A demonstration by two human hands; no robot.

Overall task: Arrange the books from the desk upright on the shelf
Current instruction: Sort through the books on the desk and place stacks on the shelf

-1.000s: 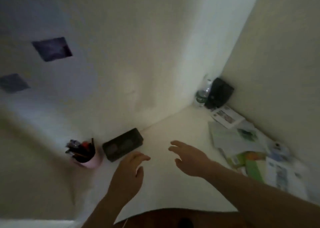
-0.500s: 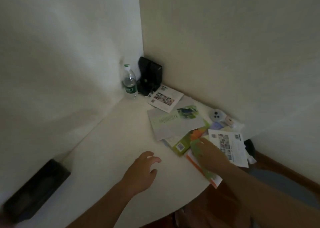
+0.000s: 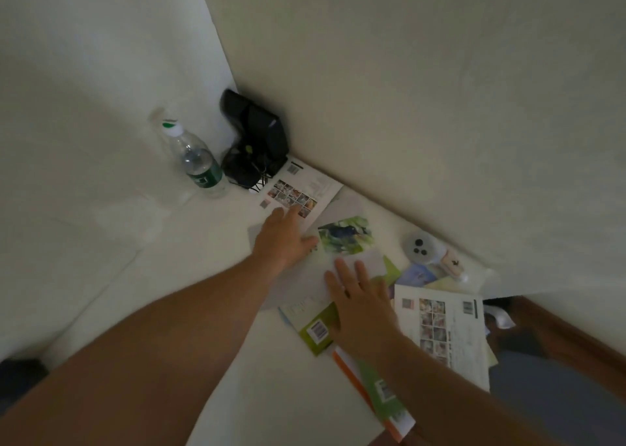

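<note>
Several thin books lie scattered flat on the white desk (image 3: 142, 252) near the corner. A white book with a photo grid (image 3: 306, 188) lies farthest back. A grey book with a bird picture (image 3: 345, 235) overlaps it. Below come a green book with a barcode (image 3: 315, 330), an orange and green book (image 3: 379, 388) at the desk edge, and another white photo-grid book (image 3: 443, 327) on the right. My left hand (image 3: 284, 239) lies flat with straight fingers on the grey book, fingertips reaching the far white book. My right hand (image 3: 362, 306) presses flat on the grey and green books. No shelf is in view.
A clear water bottle with a green label (image 3: 198, 162) stands near the wall. Black speakers with cables (image 3: 254, 147) fill the corner. A small white fan (image 3: 430, 252) lies by the right wall. A dark object (image 3: 20, 374) sits at the left edge. Brown floor shows at the right.
The view has swung right from the left part of the desk to the corner pile. Both hands moved forward onto the books, the left one reaching from the bare desk to the grey book.
</note>
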